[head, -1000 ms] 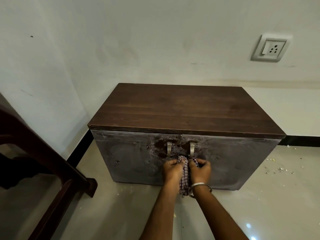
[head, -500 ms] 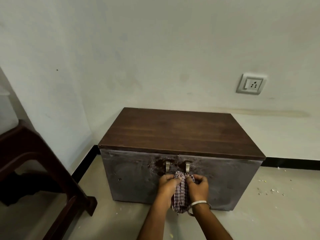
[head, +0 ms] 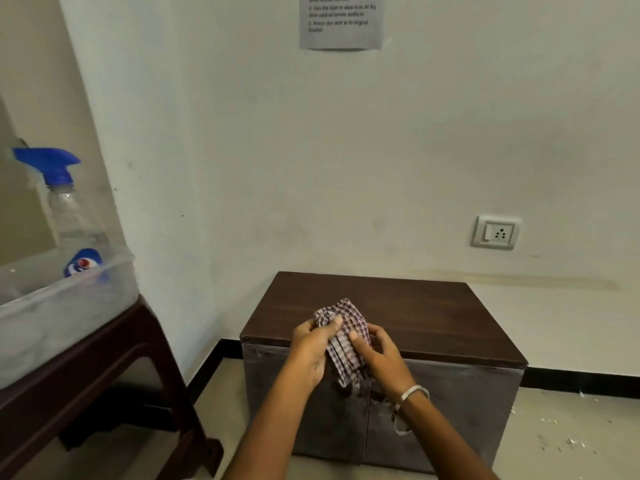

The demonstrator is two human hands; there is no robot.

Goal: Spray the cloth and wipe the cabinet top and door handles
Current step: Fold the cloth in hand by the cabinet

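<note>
I have both hands up in front of me with the checked red-and-white cotton cloth bunched between them. My left hand is closed on the cloth's left side, thumb pressed across the upper folds, and my right hand is closed on its right side, thumb on the fabric — a loose tail of cloth hangs down below both palms. A thin silver metal bangle sits on my right wrist. From where I look, the bundle is held above the front edge of the low cabinet with a dark brown wooden top; I cannot tell whether the cloth touches the wood. The cabinet's two grey, dusty-looking doors are shut, and my hands and the cloth cover the place where they meet, so the handles are hidden from me. The cabinet stands against the white wall, below a white wall socket and a grey printed sheet of paper whose text is too blurred to read. At the left, well apart from the cabinet, a clear plastic spray bottle with a blue trigger head stands in a translucent plastic tub — the tub rests on a dark brown wooden table. Pale crumbs lie on the floor to the cabinet's right.
</note>
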